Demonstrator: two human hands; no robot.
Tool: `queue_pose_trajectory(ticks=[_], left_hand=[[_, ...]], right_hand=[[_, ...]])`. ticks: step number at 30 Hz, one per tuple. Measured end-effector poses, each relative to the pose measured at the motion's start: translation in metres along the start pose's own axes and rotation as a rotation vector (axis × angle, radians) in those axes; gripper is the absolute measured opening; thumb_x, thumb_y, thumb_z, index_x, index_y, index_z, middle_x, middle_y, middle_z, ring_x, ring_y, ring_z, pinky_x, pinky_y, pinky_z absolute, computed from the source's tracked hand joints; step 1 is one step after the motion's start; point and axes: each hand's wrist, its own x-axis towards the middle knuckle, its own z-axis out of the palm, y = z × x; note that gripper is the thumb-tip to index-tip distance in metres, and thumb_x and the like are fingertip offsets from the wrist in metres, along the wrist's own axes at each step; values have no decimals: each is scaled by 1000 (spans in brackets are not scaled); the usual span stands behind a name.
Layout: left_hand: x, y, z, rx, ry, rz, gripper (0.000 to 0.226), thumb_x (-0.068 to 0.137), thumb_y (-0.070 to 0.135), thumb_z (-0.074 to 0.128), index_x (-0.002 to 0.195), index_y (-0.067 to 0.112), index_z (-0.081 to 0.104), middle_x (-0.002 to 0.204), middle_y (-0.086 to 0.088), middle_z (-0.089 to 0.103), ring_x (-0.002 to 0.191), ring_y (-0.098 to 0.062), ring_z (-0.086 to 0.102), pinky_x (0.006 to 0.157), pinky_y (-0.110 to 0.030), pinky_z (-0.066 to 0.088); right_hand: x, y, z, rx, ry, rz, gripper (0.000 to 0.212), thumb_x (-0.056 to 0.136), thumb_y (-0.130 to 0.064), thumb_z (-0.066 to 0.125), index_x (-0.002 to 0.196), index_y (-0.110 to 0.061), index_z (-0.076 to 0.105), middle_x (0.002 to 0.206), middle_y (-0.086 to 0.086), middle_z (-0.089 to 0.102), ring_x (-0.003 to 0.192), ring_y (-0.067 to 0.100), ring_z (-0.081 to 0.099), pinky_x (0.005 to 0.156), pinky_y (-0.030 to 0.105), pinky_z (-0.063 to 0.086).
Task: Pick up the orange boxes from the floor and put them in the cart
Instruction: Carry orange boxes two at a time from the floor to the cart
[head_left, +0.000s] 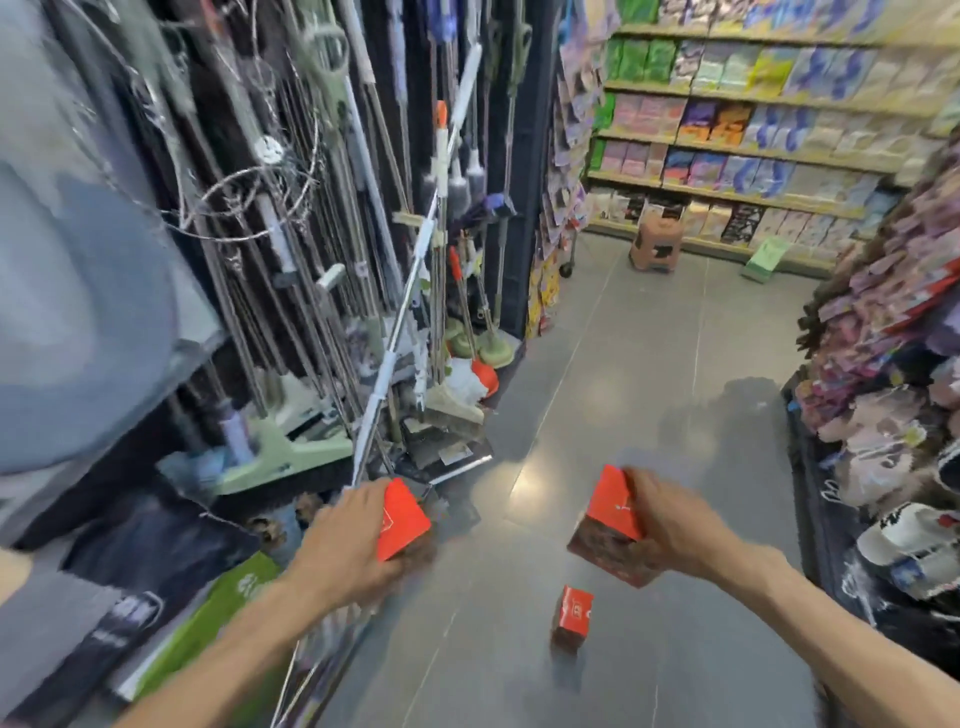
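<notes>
My left hand (347, 545) grips an orange box (402, 519) with a dark lower part, held above the floor near the left rack. My right hand (670, 525) grips a second orange box (613, 512), tilted, at about the same height. A third orange box (572, 616) stands on the grey floor tiles between and below my hands. Part of a wire cart rim (311, 670) shows at the lower left, under my left forearm; the image is blurred there.
Mops and brooms (415, 270) hang in a rack on the left. Shelves of packets (753, 145) line the back wall, with a brown stool (655, 244) before them. Slippers and soft goods (893, 467) fill the right rack. The aisle floor (623, 364) runs ahead.
</notes>
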Motion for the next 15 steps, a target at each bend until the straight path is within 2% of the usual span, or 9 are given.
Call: queue_pose_trajectory(ticks=[4, 6, 8, 9, 13, 15], left_hand=[[-43, -16, -79, 64, 45, -62, 110, 59, 83, 43, 145, 14, 37, 128, -6, 56, 112, -30, 56, 88, -45, 47], [-71, -16, -107, 72, 91, -118, 106, 59, 80, 45, 142, 15, 41, 128, -6, 57, 114, -30, 56, 88, -44, 46], [-105, -14, -127, 75, 142, -209, 105, 57, 78, 45, 142, 17, 40, 128, -6, 56, 115, -30, 55, 87, -44, 46], [-124, -13, -135, 80, 152, -268, 107, 57, 79, 46, 144, 18, 37, 129, -5, 54, 117, -29, 54, 88, -45, 47], [-216, -8, -153, 81, 164, -502, 114, 59, 80, 51, 151, 18, 24, 134, -6, 50, 121, -31, 52, 95, -48, 45], [-270, 0, -160, 81, 189, -622, 115, 60, 78, 53, 153, 19, 20, 140, -7, 48, 124, -30, 50, 98, -46, 43]], right_hand=[[1, -65, -80, -44, 42, -211, 89, 74, -61, 72, 143, -18, 35, 133, 3, 54, 120, 29, 57, 93, 37, 47], [-1, -98, -108, -67, 63, -319, 95, 68, -76, 61, 140, -18, 38, 132, 3, 55, 118, 29, 58, 94, 39, 47], [-1, -130, -125, -56, 88, -452, 108, 56, -90, 44, 139, -20, 38, 128, 2, 56, 114, 28, 59, 92, 41, 48], [-2, -146, -131, -66, 94, -522, 110, 54, -93, 42, 138, -22, 38, 127, 1, 56, 112, 27, 59, 91, 42, 50], [-17, -221, -147, -138, 119, -837, 100, 62, -92, 47, 135, -25, 39, 123, -4, 57, 109, 23, 60, 85, 39, 49], [-31, -267, -148, -168, 97, -978, 105, 60, -90, 46, 142, -26, 34, 129, -4, 55, 116, 24, 58, 90, 40, 49]])
